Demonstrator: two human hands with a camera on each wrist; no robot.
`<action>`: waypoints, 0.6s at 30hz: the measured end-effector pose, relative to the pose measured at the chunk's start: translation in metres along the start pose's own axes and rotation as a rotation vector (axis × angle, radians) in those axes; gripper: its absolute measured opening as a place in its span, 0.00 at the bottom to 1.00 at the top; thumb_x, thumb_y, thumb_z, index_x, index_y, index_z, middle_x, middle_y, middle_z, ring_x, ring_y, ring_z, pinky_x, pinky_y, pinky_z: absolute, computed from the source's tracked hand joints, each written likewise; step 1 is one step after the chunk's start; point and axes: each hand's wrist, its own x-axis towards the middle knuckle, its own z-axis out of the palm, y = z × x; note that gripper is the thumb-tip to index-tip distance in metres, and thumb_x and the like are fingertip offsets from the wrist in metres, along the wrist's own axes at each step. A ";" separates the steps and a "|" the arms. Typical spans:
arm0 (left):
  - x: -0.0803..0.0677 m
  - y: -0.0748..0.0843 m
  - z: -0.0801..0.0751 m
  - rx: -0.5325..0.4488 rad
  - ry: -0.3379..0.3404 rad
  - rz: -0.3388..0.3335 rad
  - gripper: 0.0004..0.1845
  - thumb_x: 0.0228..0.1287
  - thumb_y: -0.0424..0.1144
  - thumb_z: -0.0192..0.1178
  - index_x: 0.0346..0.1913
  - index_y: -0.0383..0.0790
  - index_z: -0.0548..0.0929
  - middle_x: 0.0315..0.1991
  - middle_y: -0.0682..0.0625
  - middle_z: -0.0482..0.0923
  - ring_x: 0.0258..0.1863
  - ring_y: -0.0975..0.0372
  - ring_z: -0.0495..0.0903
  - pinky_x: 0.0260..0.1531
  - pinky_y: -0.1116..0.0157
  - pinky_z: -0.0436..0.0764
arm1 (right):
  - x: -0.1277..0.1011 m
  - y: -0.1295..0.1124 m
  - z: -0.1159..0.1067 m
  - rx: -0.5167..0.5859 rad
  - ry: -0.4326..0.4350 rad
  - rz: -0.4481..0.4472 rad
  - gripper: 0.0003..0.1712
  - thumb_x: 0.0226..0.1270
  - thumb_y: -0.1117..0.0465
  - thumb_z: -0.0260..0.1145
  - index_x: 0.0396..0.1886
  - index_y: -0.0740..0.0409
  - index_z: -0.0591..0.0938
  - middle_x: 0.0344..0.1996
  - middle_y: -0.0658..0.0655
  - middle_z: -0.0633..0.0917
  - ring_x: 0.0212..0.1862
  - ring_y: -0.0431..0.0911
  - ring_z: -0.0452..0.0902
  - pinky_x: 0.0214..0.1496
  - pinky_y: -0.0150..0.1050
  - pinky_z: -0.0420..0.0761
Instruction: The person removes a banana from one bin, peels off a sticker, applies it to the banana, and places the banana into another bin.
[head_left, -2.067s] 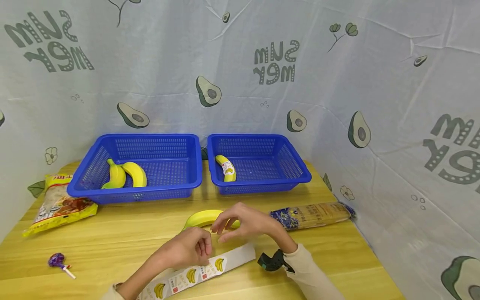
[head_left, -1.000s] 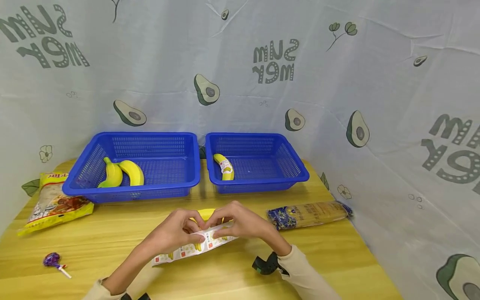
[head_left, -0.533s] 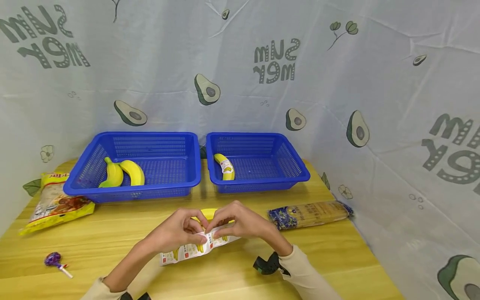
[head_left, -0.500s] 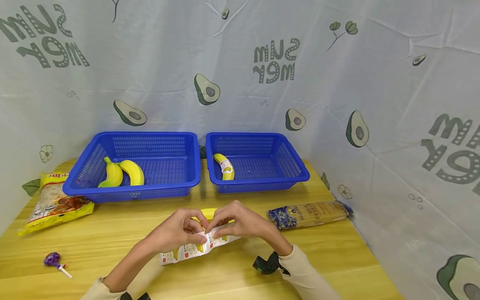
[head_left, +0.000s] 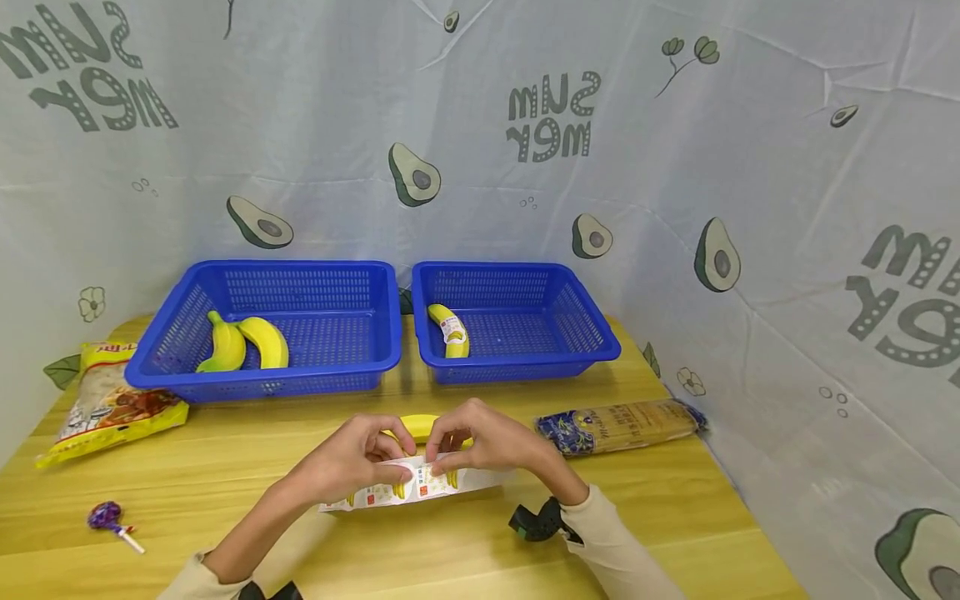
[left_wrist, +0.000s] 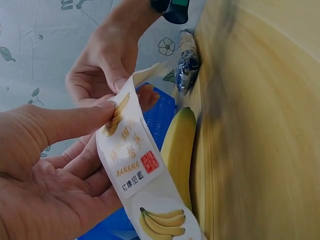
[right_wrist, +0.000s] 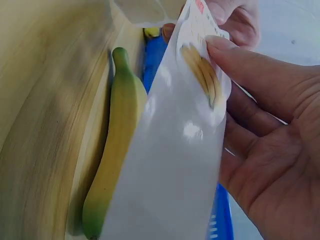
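Together, the left hand (head_left: pixel 352 457) and the right hand (head_left: pixel 487 440) pinch a strip of banana stickers (head_left: pixel 405 490) between thumb and fingers, holding it just above the wooden table (head_left: pixel 225 467); in the left wrist view the left thumb lies on a sticker's edge where it lifts from the backing. White and glossy, the strip carries printed banana bunches, a red square mark and the word BANANA. Just behind the strip a yellow banana (head_left: pixel 417 426) with a greenish tip lies on the table. Beyond that banana stand two blue baskets: the left basket (head_left: pixel 270 329) holds two bananas, the right basket (head_left: pixel 517 321) one labelled banana. Right of the strip lies a long noodle packet (head_left: pixel 622 425); far to its left are a yellow snack bag (head_left: pixel 112 408) and a purple lollipop (head_left: pixel 111 521). A pale cloth printed with avocados (head_left: pixel 480 125) walls the table in.
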 end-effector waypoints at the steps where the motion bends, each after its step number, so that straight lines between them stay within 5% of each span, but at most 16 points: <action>1: 0.000 0.000 0.000 0.007 0.007 -0.006 0.11 0.67 0.24 0.71 0.48 0.29 0.81 0.35 0.43 0.91 0.32 0.61 0.81 0.37 0.69 0.81 | -0.001 0.001 -0.001 0.004 -0.007 0.015 0.03 0.70 0.69 0.76 0.40 0.64 0.89 0.35 0.56 0.92 0.37 0.33 0.87 0.45 0.34 0.90; 7: 0.000 0.001 0.000 0.029 0.036 -0.031 0.11 0.65 0.23 0.72 0.47 0.28 0.81 0.33 0.44 0.90 0.26 0.63 0.75 0.29 0.71 0.74 | -0.004 0.007 -0.005 0.022 -0.030 0.072 0.03 0.70 0.69 0.76 0.38 0.66 0.89 0.34 0.57 0.91 0.37 0.34 0.88 0.44 0.35 0.90; 18: -0.003 -0.003 -0.001 0.124 0.081 -0.065 0.10 0.64 0.26 0.75 0.43 0.33 0.83 0.34 0.46 0.91 0.32 0.59 0.82 0.34 0.67 0.80 | -0.008 0.011 -0.012 -0.090 -0.006 0.062 0.03 0.73 0.67 0.74 0.37 0.60 0.89 0.33 0.52 0.91 0.35 0.30 0.83 0.41 0.33 0.89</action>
